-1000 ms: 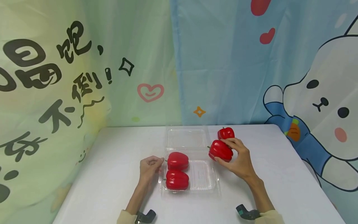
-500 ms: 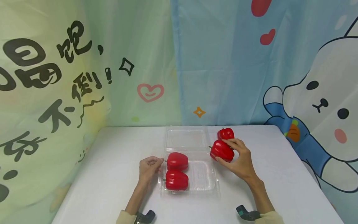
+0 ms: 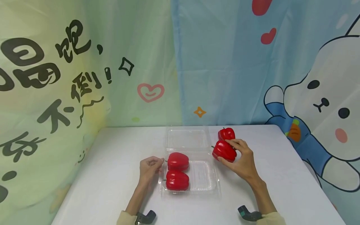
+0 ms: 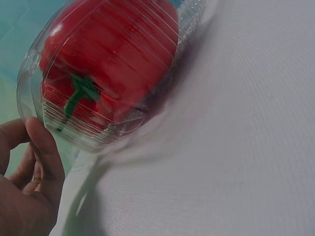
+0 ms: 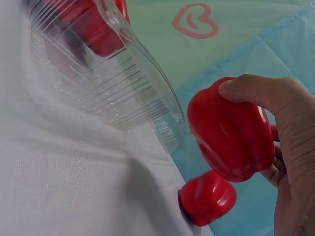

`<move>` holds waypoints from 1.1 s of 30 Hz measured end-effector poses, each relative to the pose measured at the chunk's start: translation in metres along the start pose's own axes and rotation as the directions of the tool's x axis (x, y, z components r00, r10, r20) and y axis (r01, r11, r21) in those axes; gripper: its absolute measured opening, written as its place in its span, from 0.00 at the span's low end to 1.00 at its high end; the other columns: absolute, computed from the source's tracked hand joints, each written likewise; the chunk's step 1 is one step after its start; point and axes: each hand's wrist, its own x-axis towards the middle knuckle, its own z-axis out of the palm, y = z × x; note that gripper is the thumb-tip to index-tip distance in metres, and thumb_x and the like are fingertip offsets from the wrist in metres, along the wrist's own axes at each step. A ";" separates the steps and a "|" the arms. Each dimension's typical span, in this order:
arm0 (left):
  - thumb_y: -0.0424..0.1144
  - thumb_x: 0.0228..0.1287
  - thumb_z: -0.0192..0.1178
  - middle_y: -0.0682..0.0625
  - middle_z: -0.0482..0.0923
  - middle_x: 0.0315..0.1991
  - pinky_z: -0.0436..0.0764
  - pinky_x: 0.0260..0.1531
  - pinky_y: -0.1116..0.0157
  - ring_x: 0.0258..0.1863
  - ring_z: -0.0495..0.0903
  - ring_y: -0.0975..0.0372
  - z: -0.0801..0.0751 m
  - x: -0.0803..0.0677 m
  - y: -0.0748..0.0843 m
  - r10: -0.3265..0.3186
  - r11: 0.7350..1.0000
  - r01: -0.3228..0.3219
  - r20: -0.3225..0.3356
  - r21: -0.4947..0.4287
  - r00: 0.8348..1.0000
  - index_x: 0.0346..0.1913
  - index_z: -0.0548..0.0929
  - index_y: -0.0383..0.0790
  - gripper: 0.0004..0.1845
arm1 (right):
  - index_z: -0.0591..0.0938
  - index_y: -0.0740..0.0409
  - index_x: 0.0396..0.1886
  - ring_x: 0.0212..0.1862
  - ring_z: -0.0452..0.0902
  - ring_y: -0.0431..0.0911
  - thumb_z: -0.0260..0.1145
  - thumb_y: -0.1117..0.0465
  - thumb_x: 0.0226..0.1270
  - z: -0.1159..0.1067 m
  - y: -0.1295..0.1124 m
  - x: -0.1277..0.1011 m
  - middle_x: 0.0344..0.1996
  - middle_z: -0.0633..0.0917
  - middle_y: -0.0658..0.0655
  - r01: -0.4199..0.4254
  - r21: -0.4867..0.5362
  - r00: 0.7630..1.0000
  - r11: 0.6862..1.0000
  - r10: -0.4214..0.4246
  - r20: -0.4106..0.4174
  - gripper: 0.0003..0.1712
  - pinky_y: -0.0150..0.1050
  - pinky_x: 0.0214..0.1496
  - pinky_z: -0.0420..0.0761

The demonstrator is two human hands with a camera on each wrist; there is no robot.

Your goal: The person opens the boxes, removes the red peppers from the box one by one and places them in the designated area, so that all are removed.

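A clear plastic clamshell box [image 3: 203, 175] lies with its lid [image 3: 187, 139] folded back on the white table. Two red bell peppers [image 3: 177, 180] sit side by side in its left half, green stems facing left. My left hand [image 3: 151, 167] pinches the box's left rim between thumb and forefinger, as the left wrist view shows. Just right of the box, my right hand [image 3: 242, 161] grips a third red bell pepper [image 3: 224, 151] between thumb and fingers. In the right wrist view this held bell pepper [image 5: 231, 132] is raised off the table surface.
Behind the held one, another red bell pepper [image 3: 226, 133] stands near the back edge of the white table [image 3: 112, 175]. A printed curtain [image 3: 219, 62] hangs directly behind the table. Dark wrist cameras [image 3: 249, 213] are strapped on both wrists.
My right hand has shifted slightly to the right with the bell pepper it holds. My left hand stays at the box's rim, and the other bell peppers have not moved.
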 end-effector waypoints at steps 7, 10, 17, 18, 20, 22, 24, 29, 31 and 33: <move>0.38 0.72 0.72 0.47 0.86 0.23 0.81 0.26 0.72 0.20 0.81 0.64 0.000 0.000 0.000 0.000 1.000 0.000 -0.012 0.029 1.000 0.39 0.88 0.29 0.12 | 0.85 0.62 0.66 0.62 0.79 0.59 0.89 0.66 0.44 -0.002 -0.001 0.002 0.60 0.84 0.65 0.002 0.000 1.000 1.000 -0.002 -0.017 0.44 0.70 0.52 0.88; 0.39 0.72 0.72 0.46 0.86 0.24 0.82 0.27 0.72 0.21 0.81 0.64 0.000 0.001 0.000 0.002 1.000 -0.002 -0.011 0.030 1.000 0.39 0.88 0.29 0.12 | 0.85 0.61 0.67 0.62 0.79 0.59 0.90 0.66 0.44 -0.003 0.000 0.003 0.60 0.84 0.65 -0.007 -0.005 1.000 1.000 0.007 -0.018 0.44 0.69 0.53 0.88; 0.38 0.72 0.72 0.50 0.85 0.22 0.81 0.26 0.72 0.20 0.80 0.65 0.000 0.001 0.000 -0.006 1.000 0.006 -0.001 0.008 1.000 0.39 0.88 0.28 0.12 | 0.85 0.61 0.67 0.62 0.79 0.59 0.90 0.66 0.44 -0.005 0.003 0.001 0.60 0.84 0.66 -0.013 -0.015 0.999 1.000 0.012 -0.029 0.44 0.70 0.53 0.88; 0.37 0.72 0.72 0.50 0.84 0.21 0.81 0.25 0.72 0.20 0.80 0.65 0.001 0.001 0.000 -0.009 1.000 0.009 0.001 -0.005 1.000 0.39 0.87 0.28 0.12 | 0.85 0.62 0.66 0.62 0.80 0.59 0.90 0.66 0.45 -0.005 0.003 0.000 0.60 0.84 0.66 -0.014 -0.017 0.999 1.000 0.013 -0.034 0.44 0.70 0.53 0.88; 0.36 0.71 0.72 0.51 0.83 0.21 0.80 0.24 0.73 0.19 0.79 0.66 0.001 0.001 -0.001 -0.011 0.999 0.011 0.007 -0.032 1.000 0.38 0.87 0.28 0.11 | 0.85 0.62 0.67 0.62 0.80 0.59 0.90 0.65 0.45 -0.006 0.003 -0.001 0.60 0.84 0.66 -0.018 -0.020 0.999 1.000 0.017 -0.041 0.44 0.70 0.53 0.88; 0.34 0.70 0.73 0.51 0.83 0.20 0.80 0.24 0.73 0.19 0.79 0.66 0.001 0.001 -0.001 -0.014 0.998 0.015 0.013 -0.058 1.000 0.38 0.87 0.28 0.10 | 0.85 0.62 0.67 0.62 0.80 0.59 0.90 0.66 0.45 -0.007 0.004 -0.002 0.60 0.84 0.66 -0.022 -0.022 0.999 1.000 0.021 -0.045 0.44 0.71 0.53 0.87; 0.33 0.70 0.73 0.52 0.83 0.20 0.80 0.24 0.73 0.19 0.79 0.67 0.001 0.001 -0.001 -0.014 0.998 0.015 0.015 -0.064 1.000 0.37 0.87 0.28 0.09 | 0.85 0.62 0.67 0.62 0.79 0.59 0.90 0.66 0.45 -0.007 0.005 -0.002 0.61 0.84 0.66 -0.025 -0.027 0.999 0.999 0.024 -0.043 0.45 0.71 0.53 0.87; 0.33 0.69 0.73 0.52 0.82 0.20 0.80 0.23 0.73 0.19 0.79 0.66 0.001 0.001 -0.002 -0.001 0.998 0.002 0.013 -0.065 1.000 0.37 0.87 0.28 0.09 | 0.85 0.62 0.67 0.62 0.79 0.55 0.90 0.65 0.44 -0.008 0.009 -0.002 0.60 0.84 0.65 -0.033 -0.068 0.999 0.997 0.030 -0.039 0.46 0.53 0.56 0.92; 0.32 0.69 0.73 0.51 0.82 0.20 0.80 0.23 0.73 0.19 0.79 0.66 0.000 0.002 -0.002 0.000 0.997 0.000 0.010 -0.078 1.000 0.37 0.87 0.27 0.09 | 0.85 0.62 0.67 0.62 0.79 0.53 0.90 0.65 0.44 -0.008 0.011 -0.001 0.60 0.84 0.64 -0.034 -0.081 0.999 0.996 0.030 -0.041 0.45 0.36 0.58 0.87; 0.32 0.69 0.73 0.50 0.82 0.20 0.80 0.23 0.73 0.19 0.79 0.67 0.001 0.003 -0.002 -0.002 0.997 0.003 0.008 -0.082 1.000 0.36 0.87 0.27 0.09 | 0.85 0.63 0.66 0.62 0.79 0.52 0.91 0.65 0.43 -0.009 0.013 0.000 0.60 0.84 0.65 -0.032 -0.087 0.999 0.996 0.028 -0.043 0.45 0.24 0.58 0.76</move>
